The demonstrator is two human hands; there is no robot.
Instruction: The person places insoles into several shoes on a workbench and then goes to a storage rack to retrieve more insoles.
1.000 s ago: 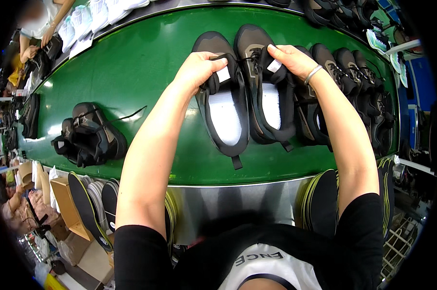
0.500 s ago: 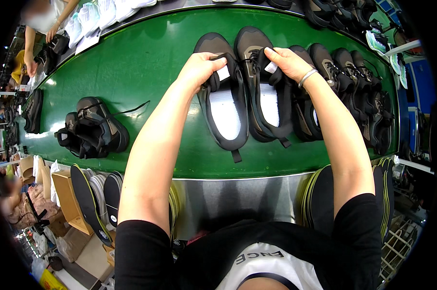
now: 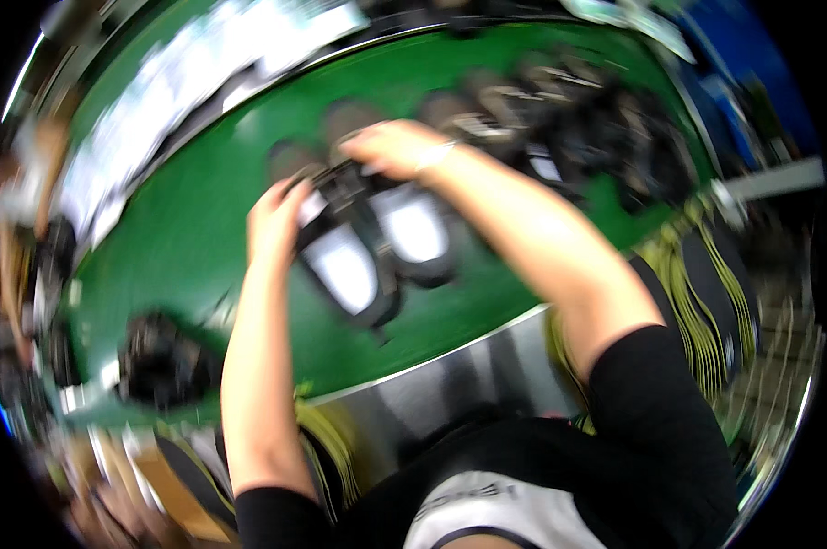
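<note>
In the head view, blurred by motion, the left hand (image 3: 276,215) has its grip closed on the top of the left black shoe (image 3: 345,274), and the right hand (image 3: 395,146) lies over the right black shoe (image 3: 418,233) (its grip I cannot tell). Both shoes lie side by side on the green surface (image 3: 185,238), at 12 o'clock from the body, white insoles showing; the pair seems still in handling, not yet released. More shoes (image 3: 560,128) wait at 2 o'clock.

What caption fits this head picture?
Blurred view: two hands, left hand and right hand, on black shoes atop green belt.
</note>
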